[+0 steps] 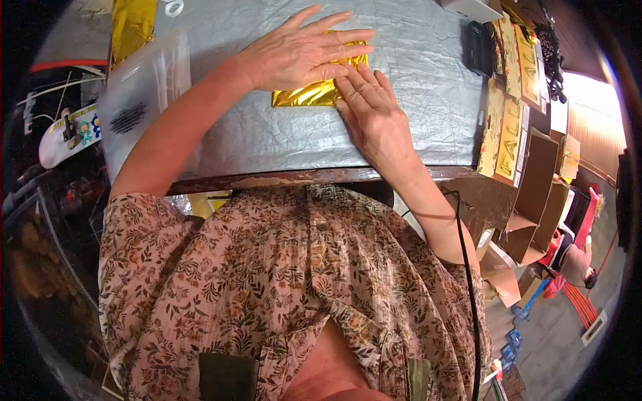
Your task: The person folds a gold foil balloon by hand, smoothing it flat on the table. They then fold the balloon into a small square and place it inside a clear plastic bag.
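A shiny gold foil piece (304, 97) lies flat on the silver-grey covered table (428, 127), partly hidden under both hands. My left hand (301, 55) stretches across its upper part, palm down with the fingers spread towards the right. Close below those fingertips, my right hand (374, 110) rests with extended fingers on the foil's right part. The two hands nearly meet at the thumb of the left one. A creased strip of gold shows along the foil's lower edge.
Clear plastic bags (150, 87) lie at the table's left, beside more gold material (134, 27). A small white ring (174, 8) sits at the far edge. On the right are a black object (480, 48) and cardboard boxes (501, 137). A black cable (471, 294) hangs along my right arm.
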A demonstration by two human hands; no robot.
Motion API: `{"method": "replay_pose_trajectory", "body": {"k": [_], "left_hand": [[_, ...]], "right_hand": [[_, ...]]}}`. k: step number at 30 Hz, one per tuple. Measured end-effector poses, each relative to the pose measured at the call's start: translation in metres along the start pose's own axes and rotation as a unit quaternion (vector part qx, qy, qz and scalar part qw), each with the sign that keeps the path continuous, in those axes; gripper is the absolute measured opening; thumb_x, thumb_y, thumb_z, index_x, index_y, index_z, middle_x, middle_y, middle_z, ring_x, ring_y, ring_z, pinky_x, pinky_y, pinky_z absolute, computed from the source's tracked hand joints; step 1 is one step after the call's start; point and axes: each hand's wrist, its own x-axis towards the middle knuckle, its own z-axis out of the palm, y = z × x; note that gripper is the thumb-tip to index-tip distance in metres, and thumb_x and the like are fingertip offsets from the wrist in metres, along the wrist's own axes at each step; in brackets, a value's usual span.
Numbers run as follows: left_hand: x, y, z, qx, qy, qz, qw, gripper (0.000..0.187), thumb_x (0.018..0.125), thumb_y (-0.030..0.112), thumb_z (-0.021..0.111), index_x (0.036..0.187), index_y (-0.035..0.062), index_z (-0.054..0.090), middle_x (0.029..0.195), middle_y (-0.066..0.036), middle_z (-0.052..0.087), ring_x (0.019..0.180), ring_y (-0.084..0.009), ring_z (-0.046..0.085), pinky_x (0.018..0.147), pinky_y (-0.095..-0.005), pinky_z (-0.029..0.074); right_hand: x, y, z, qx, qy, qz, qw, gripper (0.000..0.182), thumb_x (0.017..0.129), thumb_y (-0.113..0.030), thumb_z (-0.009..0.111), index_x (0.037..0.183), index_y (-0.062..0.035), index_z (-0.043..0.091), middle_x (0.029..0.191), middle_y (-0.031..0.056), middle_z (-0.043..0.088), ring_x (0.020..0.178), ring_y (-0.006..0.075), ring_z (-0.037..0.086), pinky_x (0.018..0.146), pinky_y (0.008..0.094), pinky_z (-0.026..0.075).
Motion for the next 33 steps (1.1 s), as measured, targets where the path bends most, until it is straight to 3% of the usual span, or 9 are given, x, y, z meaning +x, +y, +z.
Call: {"method": "replay_pose_trajectory", "body": {"k": [4, 6, 7, 9, 13, 16, 18, 31, 33], "left_hand": [[0.010, -0.025, 0.012, -0.029, 0.000, 0.000, 1.000, 0.055, 0.107, 0.044, 0.044, 0.160, 0.0282, 0.041, 0.170, 0.004, 0.028, 0.158, -0.0260, 0.023, 0.129, -0.0570, 0.014], [0.031, -0.042, 0.022, -0.263, 0.260, 0.105, 0.923, 0.065, 0.099, 0.040, 0.063, 0.153, 0.0071, 0.047, 0.161, -0.017, 0.040, 0.153, -0.0372, 0.028, 0.120, -0.0584, 0.027], [0.033, -0.040, 0.021, -0.262, 0.261, 0.105, 0.923, 0.065, 0.099, 0.040, 0.063, 0.153, 0.0071, 0.047, 0.161, -0.017, 0.040, 0.153, -0.0372, 0.028, 0.120, -0.0584, 0.027], [0.041, -0.033, 0.012, -0.227, 0.133, -0.074, 0.962, 0.060, 0.099, 0.038, 0.063, 0.150, 0.0083, 0.051, 0.158, -0.016, 0.045, 0.150, -0.0362, 0.034, 0.119, -0.0549, 0.029], [0.056, -0.026, 0.028, -0.013, 0.148, -0.068, 0.987, 0.058, 0.099, 0.036, 0.063, 0.150, 0.0105, 0.052, 0.157, -0.014, 0.046, 0.146, -0.0335, 0.038, 0.117, -0.0527, 0.030], [0.049, -0.017, 0.012, -0.035, 0.200, -0.048, 0.978, 0.056, 0.100, 0.036, 0.062, 0.150, 0.0127, 0.052, 0.156, -0.014, 0.047, 0.143, -0.0312, 0.041, 0.115, -0.0502, 0.031], [0.052, -0.018, 0.004, -0.125, 0.109, -0.091, 0.982, 0.057, 0.099, 0.037, 0.062, 0.150, 0.0129, 0.053, 0.156, -0.013, 0.047, 0.143, -0.0312, 0.041, 0.114, -0.0498, 0.031], [0.051, -0.017, -0.003, -0.146, 0.082, -0.153, 0.974, 0.056, 0.100, 0.039, 0.061, 0.148, 0.0117, 0.055, 0.158, -0.013, 0.046, 0.145, -0.0308, 0.039, 0.117, -0.0502, 0.029], [0.053, -0.048, 0.030, -0.320, 0.153, -0.086, 0.931, 0.055, 0.102, 0.039, 0.059, 0.149, 0.0108, 0.055, 0.162, -0.012, 0.042, 0.151, -0.0303, 0.033, 0.122, -0.0517, 0.025]], "right_hand": [[0.000, 0.000, 0.000, 0.009, 0.004, 0.001, 1.000, 0.038, 0.096, -0.015, 0.070, 0.131, -0.0012, 0.067, 0.140, 0.0166, 0.064, 0.132, 0.0368, 0.059, 0.114, 0.0495, 0.044], [-0.001, 0.001, 0.000, 0.003, 0.006, -0.002, 1.000, 0.038, 0.096, -0.015, 0.071, 0.132, -0.0013, 0.067, 0.141, 0.0165, 0.063, 0.133, 0.0368, 0.059, 0.114, 0.0491, 0.044], [-0.001, 0.001, 0.000, -0.003, 0.005, -0.005, 1.000, 0.039, 0.095, -0.014, 0.071, 0.132, -0.0014, 0.067, 0.142, 0.0163, 0.063, 0.133, 0.0367, 0.059, 0.114, 0.0487, 0.044], [-0.001, 0.000, 0.000, -0.001, 0.005, -0.005, 1.000, 0.039, 0.095, -0.014, 0.071, 0.132, -0.0014, 0.067, 0.142, 0.0161, 0.063, 0.133, 0.0368, 0.058, 0.115, 0.0488, 0.044], [-0.001, 0.000, -0.001, 0.007, -0.001, 0.000, 1.000, 0.041, 0.094, -0.013, 0.072, 0.133, -0.0011, 0.066, 0.143, 0.0159, 0.062, 0.134, 0.0369, 0.057, 0.115, 0.0491, 0.043], [0.000, -0.001, -0.002, 0.000, -0.005, -0.002, 1.000, 0.042, 0.094, -0.013, 0.072, 0.134, -0.0007, 0.065, 0.145, 0.0160, 0.061, 0.135, 0.0371, 0.056, 0.115, 0.0495, 0.042], [-0.001, -0.002, -0.002, 0.001, -0.007, 0.001, 1.000, 0.043, 0.094, -0.013, 0.072, 0.134, -0.0006, 0.065, 0.145, 0.0161, 0.060, 0.136, 0.0373, 0.056, 0.115, 0.0497, 0.042], [0.000, 0.001, 0.001, -0.005, -0.001, -0.006, 1.000, 0.041, 0.095, -0.012, 0.071, 0.134, -0.0002, 0.066, 0.143, 0.0172, 0.061, 0.135, 0.0384, 0.056, 0.115, 0.0489, 0.043], [0.000, 0.000, -0.001, -0.011, 0.000, -0.014, 1.000, 0.040, 0.095, -0.012, 0.070, 0.134, -0.0002, 0.065, 0.143, 0.0174, 0.061, 0.135, 0.0384, 0.056, 0.116, 0.0486, 0.043]]}}
